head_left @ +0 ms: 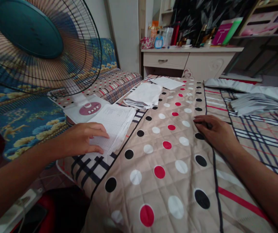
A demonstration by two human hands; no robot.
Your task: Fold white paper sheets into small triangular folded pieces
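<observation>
My left hand [85, 137] is over a stack of printed paper sheets [114, 121] at the left edge of the bed. Its thumb and fingers are apart, with the fingertips at the stack's near part. My right hand [213, 129] rests on the dotted quilted bedspread [158, 155], fingers bent and drawn together. A small dark spot shows between them; whether it is an object or shadow is unclear. Farther back lie a second pile of white papers [143, 94] and a flat white sheet [168, 83].
A large fan [87, 108] stands at the left, its grille close to my left arm. Fanned white papers [255, 104] and a long white strip [245, 87] lie at the right. A dresser [168, 60] with bottles and a blue clock [158, 42] is behind the bed.
</observation>
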